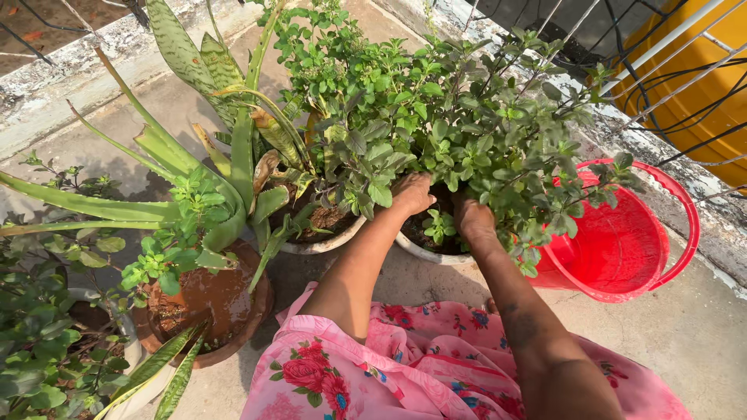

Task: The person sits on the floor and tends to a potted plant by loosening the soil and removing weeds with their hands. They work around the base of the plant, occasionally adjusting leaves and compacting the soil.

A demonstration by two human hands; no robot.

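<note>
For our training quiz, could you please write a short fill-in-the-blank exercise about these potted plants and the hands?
1. Both hands, the left hand and the right hand, reach into the soil of a ____ pot.
2. The bucket right of that pot is ____ in colour.
3. The spiky aloe plant grows in a ____ clay pot.

Missing words: white; red; brown
</note>
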